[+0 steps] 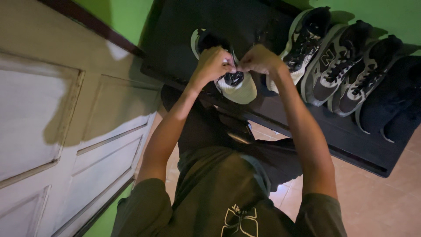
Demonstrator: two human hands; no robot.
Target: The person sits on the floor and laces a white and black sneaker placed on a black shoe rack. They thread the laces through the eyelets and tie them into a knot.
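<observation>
Head view. Shoe point(234, 85), black upper with pale sole, sits on the black rack point(351, 140), directly under both hands. Left hand point(213, 65) and right hand point(259, 59) meet over its lace area, knuckles nearly touching. Fingers of both hands are curled in narrow, pinched at the laces; the laces themselves are mostly hidden behind the fingers, so exactly what each fingertip grips cannot be told. Shoe's long axis runs from upper left to lower right in the frame; rounded pale toe end points lower right, toward the person; the other end lies toward the green wall point(127, 15). Three more sneakers point(337, 66) stand side by side on the rack, right of the hands. Pale door point(52, 131) at left.
</observation>
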